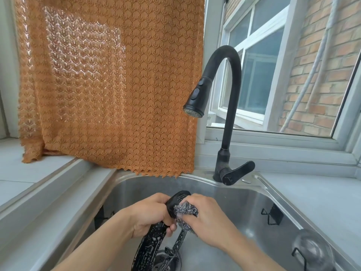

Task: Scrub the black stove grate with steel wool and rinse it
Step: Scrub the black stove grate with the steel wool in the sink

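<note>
The black stove grate (150, 245), a ring flecked with soapy foam, stands on edge inside the steel sink (244, 208). My left hand (150, 214) grips its upper rim, fingers curled round the metal. My right hand (207, 218) holds a wad of silvery steel wool (185, 209) and presses it against the top of the grate, right beside my left hand. The grate's lower part runs out of view at the bottom edge, above the drain (168, 260).
A black gooseneck faucet (226, 106) rises behind the sink, spray head over the basin, no water running; its lever (237, 171) points right. An orange lace curtain (109, 81) hangs at back left. Black wire holders (271, 214) and a clear glass lid (310, 249) sit at the sink's right wall.
</note>
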### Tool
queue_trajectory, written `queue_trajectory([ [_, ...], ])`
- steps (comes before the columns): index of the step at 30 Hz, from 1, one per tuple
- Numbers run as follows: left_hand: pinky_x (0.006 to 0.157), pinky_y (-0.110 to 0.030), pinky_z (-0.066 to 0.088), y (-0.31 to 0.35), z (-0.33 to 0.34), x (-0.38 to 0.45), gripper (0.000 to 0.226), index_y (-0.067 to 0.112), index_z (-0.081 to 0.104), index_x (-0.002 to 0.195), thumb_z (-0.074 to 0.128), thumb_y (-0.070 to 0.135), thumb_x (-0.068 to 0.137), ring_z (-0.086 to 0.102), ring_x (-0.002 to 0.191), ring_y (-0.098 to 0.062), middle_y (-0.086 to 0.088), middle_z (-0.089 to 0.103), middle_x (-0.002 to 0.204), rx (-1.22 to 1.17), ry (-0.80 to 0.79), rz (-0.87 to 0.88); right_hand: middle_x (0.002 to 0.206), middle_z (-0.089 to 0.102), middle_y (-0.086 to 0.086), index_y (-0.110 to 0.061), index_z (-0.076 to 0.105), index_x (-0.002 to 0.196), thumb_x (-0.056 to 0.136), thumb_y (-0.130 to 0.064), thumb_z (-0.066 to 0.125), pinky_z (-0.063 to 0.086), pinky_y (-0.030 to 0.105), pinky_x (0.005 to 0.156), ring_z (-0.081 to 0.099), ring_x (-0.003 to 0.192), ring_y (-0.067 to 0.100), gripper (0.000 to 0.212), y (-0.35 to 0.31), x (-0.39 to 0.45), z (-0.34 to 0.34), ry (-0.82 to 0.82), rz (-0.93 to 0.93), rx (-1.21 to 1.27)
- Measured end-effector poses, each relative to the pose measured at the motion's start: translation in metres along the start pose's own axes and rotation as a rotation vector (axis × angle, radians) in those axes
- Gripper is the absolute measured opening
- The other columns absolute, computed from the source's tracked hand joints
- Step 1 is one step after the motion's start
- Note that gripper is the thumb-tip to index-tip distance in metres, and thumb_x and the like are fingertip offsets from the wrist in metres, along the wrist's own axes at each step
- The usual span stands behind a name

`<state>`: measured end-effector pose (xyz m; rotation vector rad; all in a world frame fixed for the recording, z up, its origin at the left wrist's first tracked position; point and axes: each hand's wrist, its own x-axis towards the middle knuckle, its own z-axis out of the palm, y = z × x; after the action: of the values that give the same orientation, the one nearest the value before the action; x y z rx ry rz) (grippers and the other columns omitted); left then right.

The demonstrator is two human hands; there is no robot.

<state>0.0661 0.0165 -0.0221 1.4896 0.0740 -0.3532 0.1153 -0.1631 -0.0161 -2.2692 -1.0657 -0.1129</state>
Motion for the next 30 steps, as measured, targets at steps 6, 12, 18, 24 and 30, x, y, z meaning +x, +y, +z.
queue_trajectory([
  [6,0.053,-0.029,0.050,0.001,-0.003,0.000,0.043,-0.004,0.066,0.105,0.040,-0.027,0.079,0.057,0.063,-0.024,-0.021,0.056,0.083,-0.029,0.037,-0.007,0.084,0.075,-0.002,-0.026,0.073,0.093,0.082,-0.026,0.076,0.057,0.030,0.063,0.066,0.065,0.007,0.011,0.013,-0.004,-0.005,-0.101,0.180,0.076],
  [12,0.054,-0.029,0.050,0.001,0.000,0.000,0.050,-0.002,0.068,0.111,0.038,-0.029,0.082,0.056,0.063,-0.025,-0.019,0.055,0.077,-0.066,0.070,0.000,0.085,0.079,0.008,-0.010,0.073,0.100,0.086,-0.025,0.081,0.062,0.044,0.070,0.076,0.076,0.030,0.022,0.017,-0.001,-0.002,0.022,0.554,0.673],
  [18,0.056,-0.029,0.049,0.006,0.015,-0.004,0.057,0.001,0.068,0.120,0.039,-0.029,0.082,0.057,0.067,-0.023,-0.026,0.063,0.091,-0.018,0.059,0.089,0.091,0.074,0.027,0.015,0.070,0.102,0.089,-0.009,0.075,0.055,0.033,0.058,0.065,0.061,0.027,0.028,0.010,0.000,-0.004,0.006,0.711,1.147],
  [24,0.069,-0.036,0.053,0.009,0.028,-0.010,0.056,0.010,0.071,0.122,0.049,-0.026,0.085,0.064,0.078,-0.026,-0.021,0.068,0.091,0.038,0.042,0.143,0.082,0.075,0.021,0.009,0.073,0.097,0.084,-0.008,0.080,0.051,0.029,0.050,0.064,0.057,0.024,0.023,0.013,0.001,-0.011,0.143,0.720,1.142],
  [30,0.098,-0.049,0.052,0.012,0.023,-0.013,0.053,0.017,0.067,0.121,0.070,-0.012,0.076,0.070,0.109,-0.036,-0.021,0.069,0.121,0.138,0.116,0.063,0.088,0.078,0.014,-0.004,0.075,0.100,0.076,-0.019,0.090,0.057,0.035,0.060,0.072,0.069,0.026,0.032,0.013,-0.001,-0.007,0.135,0.698,0.966],
])
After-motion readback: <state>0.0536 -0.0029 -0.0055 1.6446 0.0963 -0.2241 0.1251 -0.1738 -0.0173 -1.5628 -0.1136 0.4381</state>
